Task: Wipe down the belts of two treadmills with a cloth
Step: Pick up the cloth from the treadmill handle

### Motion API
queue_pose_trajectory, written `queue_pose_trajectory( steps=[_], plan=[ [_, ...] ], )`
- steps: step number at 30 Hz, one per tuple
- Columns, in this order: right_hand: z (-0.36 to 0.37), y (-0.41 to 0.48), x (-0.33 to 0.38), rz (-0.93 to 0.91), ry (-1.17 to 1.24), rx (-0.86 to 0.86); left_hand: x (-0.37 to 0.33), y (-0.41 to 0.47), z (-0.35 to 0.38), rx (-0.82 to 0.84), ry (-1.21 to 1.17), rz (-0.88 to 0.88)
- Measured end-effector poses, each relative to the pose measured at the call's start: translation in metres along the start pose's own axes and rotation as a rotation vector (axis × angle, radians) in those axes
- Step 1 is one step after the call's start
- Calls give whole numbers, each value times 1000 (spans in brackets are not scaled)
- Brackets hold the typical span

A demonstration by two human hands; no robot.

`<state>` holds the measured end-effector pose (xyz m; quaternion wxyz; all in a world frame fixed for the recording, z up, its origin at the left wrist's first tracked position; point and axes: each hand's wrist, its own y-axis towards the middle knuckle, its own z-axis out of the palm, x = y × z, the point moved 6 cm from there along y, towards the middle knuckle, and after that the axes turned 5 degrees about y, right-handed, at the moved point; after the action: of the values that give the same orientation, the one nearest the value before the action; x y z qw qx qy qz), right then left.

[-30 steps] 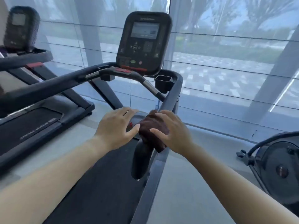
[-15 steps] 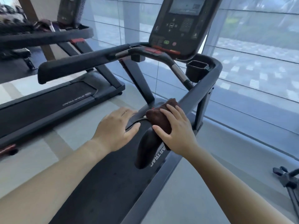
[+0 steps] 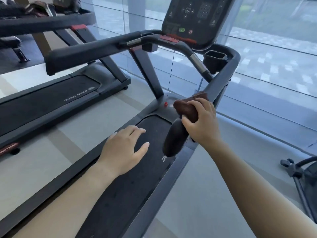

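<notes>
Cloth [image 3: 186, 107] half-hidden by right hand [image 3: 204, 125], console [image 3: 192, 19] cropped

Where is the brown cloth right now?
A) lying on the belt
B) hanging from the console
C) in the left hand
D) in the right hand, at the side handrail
D: the right hand holds the cloth at the handrail; the left hand is open, holding nothing.

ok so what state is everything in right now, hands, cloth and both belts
cloth, bunched, gripped against the right handrail
right hand, curled round the cloth
left hand, open, fingers spread over the near belt, contact unclear
near belt, cloth not on it
far belt, no hand or cloth on it
safety clip, hanging on its cord below the console
</notes>
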<state>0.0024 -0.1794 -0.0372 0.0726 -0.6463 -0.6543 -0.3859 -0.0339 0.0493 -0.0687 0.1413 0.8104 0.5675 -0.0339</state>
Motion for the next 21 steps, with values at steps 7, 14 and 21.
queue_pose_trajectory(
  steps=[7,14,21],
  plan=[
    [-10,-48,17,58,25,-85,5,-25,15,83,-124,144],
    [-28,-116,-2,179,91,-152,-32,-42,30,163,-178,292],
    [-45,-176,-60,387,126,-45,-89,-64,55,250,-152,406]
  ],
)
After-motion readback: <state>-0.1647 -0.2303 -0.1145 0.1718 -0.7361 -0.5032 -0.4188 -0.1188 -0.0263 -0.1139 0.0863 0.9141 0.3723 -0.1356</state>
